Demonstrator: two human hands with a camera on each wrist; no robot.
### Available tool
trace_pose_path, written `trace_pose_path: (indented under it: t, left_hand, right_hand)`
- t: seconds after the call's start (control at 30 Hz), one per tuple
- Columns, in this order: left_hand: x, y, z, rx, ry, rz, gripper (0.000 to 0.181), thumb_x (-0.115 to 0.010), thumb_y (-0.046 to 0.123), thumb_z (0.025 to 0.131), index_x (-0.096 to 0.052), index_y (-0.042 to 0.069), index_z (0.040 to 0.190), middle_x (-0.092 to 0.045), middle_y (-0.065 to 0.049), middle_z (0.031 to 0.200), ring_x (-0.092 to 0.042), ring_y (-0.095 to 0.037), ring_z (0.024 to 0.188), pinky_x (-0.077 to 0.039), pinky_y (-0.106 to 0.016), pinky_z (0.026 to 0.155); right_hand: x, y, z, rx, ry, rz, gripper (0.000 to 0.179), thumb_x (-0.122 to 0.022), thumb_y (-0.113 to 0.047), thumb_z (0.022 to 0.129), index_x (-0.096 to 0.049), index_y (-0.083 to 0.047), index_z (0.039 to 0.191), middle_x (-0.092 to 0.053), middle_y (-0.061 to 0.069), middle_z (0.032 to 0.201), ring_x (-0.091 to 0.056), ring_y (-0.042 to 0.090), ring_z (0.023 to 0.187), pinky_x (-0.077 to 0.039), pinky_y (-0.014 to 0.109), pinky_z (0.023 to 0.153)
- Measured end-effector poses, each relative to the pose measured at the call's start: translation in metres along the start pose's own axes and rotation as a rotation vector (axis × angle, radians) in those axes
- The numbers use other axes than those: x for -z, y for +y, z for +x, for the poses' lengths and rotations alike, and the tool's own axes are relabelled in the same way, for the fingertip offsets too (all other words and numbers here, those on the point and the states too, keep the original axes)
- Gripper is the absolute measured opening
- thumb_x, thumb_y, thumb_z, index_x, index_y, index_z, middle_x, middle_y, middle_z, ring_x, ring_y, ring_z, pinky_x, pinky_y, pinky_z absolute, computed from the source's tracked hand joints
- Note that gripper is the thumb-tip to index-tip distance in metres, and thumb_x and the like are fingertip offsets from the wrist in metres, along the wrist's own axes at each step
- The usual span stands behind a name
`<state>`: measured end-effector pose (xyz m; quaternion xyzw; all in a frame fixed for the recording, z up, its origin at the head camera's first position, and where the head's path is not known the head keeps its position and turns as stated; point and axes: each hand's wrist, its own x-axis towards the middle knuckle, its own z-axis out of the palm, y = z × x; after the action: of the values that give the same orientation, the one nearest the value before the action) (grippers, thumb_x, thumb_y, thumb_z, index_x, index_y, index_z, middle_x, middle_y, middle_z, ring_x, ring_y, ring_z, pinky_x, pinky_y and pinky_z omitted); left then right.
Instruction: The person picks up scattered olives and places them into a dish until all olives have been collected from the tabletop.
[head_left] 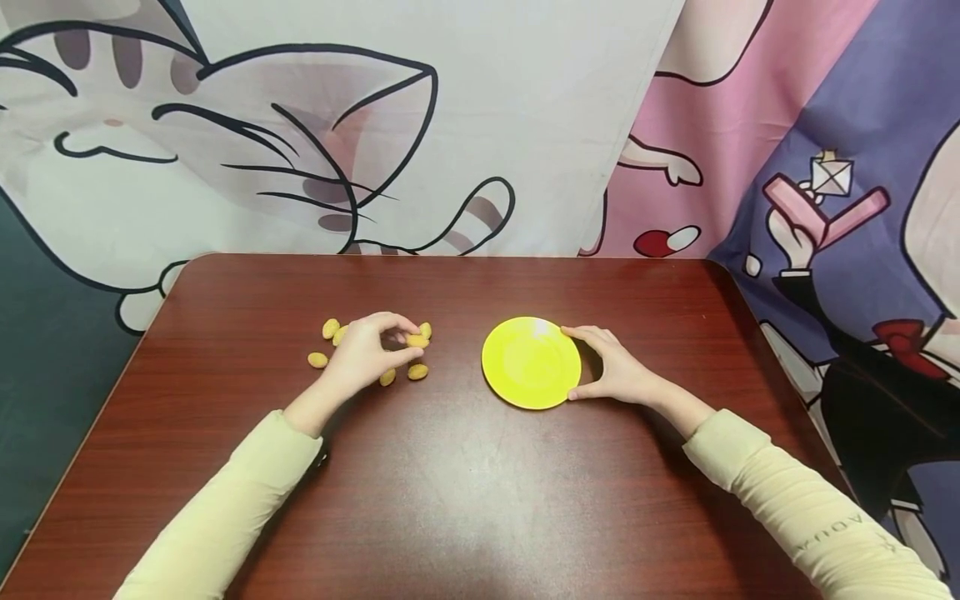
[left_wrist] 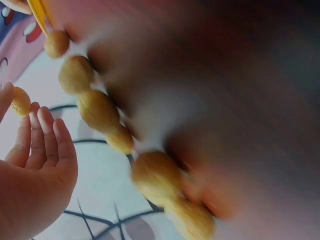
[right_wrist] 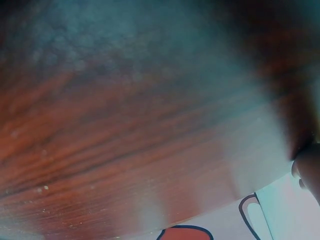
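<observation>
My left hand (head_left: 363, 350) pinches a small yellow wrinkled oval piece (head_left: 417, 341), nut-like in look, between thumb and fingertips. In the left wrist view that piece (left_wrist: 21, 102) is lifted off the table. Around and beneath the hand lie several more such pieces, one (head_left: 317, 360) to its left and another (head_left: 417, 372) just below the thumb. The hand partly hides some of them. To the right, a round yellow plate (head_left: 531, 364) lies flat on the table. My right hand (head_left: 617, 368) holds its right edge, thumb at the near side and fingers at the far side.
Both hands work over a dark reddish-brown wooden table (head_left: 465, 483) with rounded far corners. Behind it hangs a cloth (head_left: 525, 125) printed with cartoon figures. In the right wrist view the tabletop (right_wrist: 125, 150) fills most of the picture, blurred.
</observation>
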<state>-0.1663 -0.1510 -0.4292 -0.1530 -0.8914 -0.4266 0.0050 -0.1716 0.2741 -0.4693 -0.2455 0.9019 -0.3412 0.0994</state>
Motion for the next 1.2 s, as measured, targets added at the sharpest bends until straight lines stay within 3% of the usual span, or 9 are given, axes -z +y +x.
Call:
trace_pose_path:
  t: [0.27, 0.63, 0.87, 1.2]
  left_hand:
    - [-0.025, 0.022, 0.012, -0.044, -0.065, -0.042, 0.021, -0.088, 0.008, 0.085, -0.079, 0.006, 0.104, -0.074, -0.009, 0.095, -0.068, -0.024, 0.089, -0.060, -0.043, 0.086]
    - [-0.059, 0.048, 0.032, -0.080, -0.131, -0.051, 0.019, -0.090, 0.014, 0.086, -0.079, 0.010, 0.101, -0.075, -0.005, 0.097, -0.067, -0.018, 0.089, -0.059, -0.032, 0.085]
    - [-0.080, 0.062, 0.046, -0.104, -0.191, -0.015, 0.020, -0.089, 0.017, 0.087, -0.079, 0.008, 0.102, -0.075, -0.005, 0.097, -0.069, -0.021, 0.090, -0.057, -0.029, 0.083]
    - [-0.112, 0.075, 0.061, -0.143, -0.279, 0.097, 0.021, -0.090, 0.020, 0.087, -0.079, 0.012, 0.103, -0.075, -0.002, 0.093, -0.067, -0.016, 0.087, -0.054, -0.023, 0.080]
  right_hand:
    - [-0.002, 0.002, 0.001, 0.021, 0.007, -0.006, 0.105, -0.101, -0.028, 0.070, -0.047, -0.004, 0.157, -0.052, 0.020, 0.154, -0.040, 0.041, 0.143, -0.034, 0.066, 0.117]
    - [-0.002, 0.002, 0.002, 0.038, 0.014, -0.018, 0.105, -0.100, -0.028, 0.071, -0.046, -0.005, 0.157, -0.052, 0.020, 0.152, -0.041, 0.041, 0.141, -0.036, 0.066, 0.115]
    - [-0.001, 0.001, 0.002, 0.025, 0.002, -0.006, 0.105, -0.100, -0.026, 0.071, -0.046, -0.005, 0.158, -0.051, 0.019, 0.153, -0.040, 0.040, 0.142, -0.035, 0.065, 0.116]
    - [-0.001, 0.001, 0.001, 0.034, 0.004, -0.008, 0.104, -0.099, -0.028, 0.072, -0.045, -0.004, 0.158, -0.051, 0.020, 0.153, -0.040, 0.041, 0.141, -0.033, 0.066, 0.115]
